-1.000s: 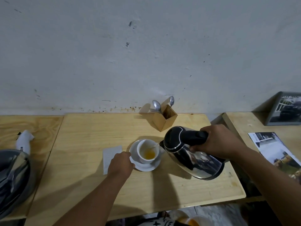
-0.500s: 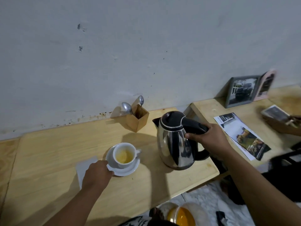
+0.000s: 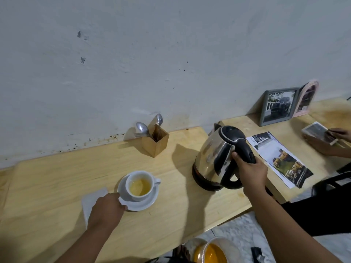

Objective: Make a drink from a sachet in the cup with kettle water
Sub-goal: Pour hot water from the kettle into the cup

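A white cup [image 3: 141,186] holding yellowish liquid stands on a white saucer [image 3: 141,204] in the middle of the wooden table [image 3: 47,186]. My left hand [image 3: 107,209] grips the saucer's near-left rim. To the right, a steel kettle [image 3: 216,158] with a black lid and handle rests slightly tilted on its black base near the table's right end. My right hand [image 3: 250,172] is closed around the kettle's handle. A white paper piece [image 3: 91,201], perhaps the sachet, lies partly under my left hand.
A wooden holder [image 3: 155,142] with spoons and a fork stands by the wall. On the right table lie a brochure [image 3: 281,158], a framed picture [image 3: 278,106] and another person's hand [image 3: 326,141] holding a phone. A glass bowl [image 3: 212,251] of orange stuff sits below the table edge.
The kettle has stopped pouring, was turned upright and carried right from the cup down onto its base. My left hand has stayed on the saucer. My view has swung right.
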